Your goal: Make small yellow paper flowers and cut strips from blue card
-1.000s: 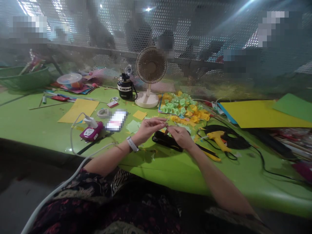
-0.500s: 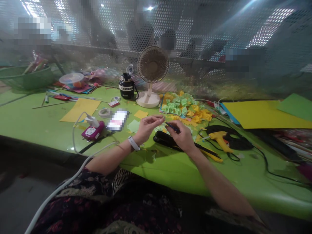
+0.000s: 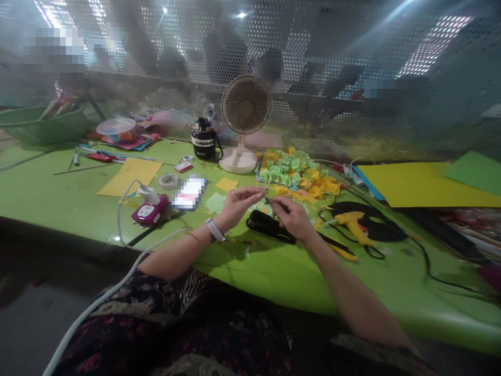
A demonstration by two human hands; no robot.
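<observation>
My left hand [image 3: 238, 204] and my right hand [image 3: 293, 216] meet above the green table [image 3: 58, 203], fingertips pinched close together around a small thin piece [image 3: 266, 199] that I cannot make out clearly. A white watch sits on my left wrist. Directly below the hands lies a black stapler [image 3: 268, 225]. Behind them is a pile of folded green and yellow paper flowers [image 3: 299, 175].
A yellow glue gun [image 3: 352, 223] with black cable lies right of my hands. A small fan [image 3: 245, 120], a black mug [image 3: 203, 141], tape roll [image 3: 169, 180], phone [image 3: 190, 192] and pink charger block [image 3: 147, 211] stand left. Yellow paper sheets [image 3: 415, 184] lie far right; a green basket [image 3: 39, 125] far left.
My right hand dipped and came back up towards the left fingertips; both hands keep working the small piece in about the same spot. The view shifted slightly.
</observation>
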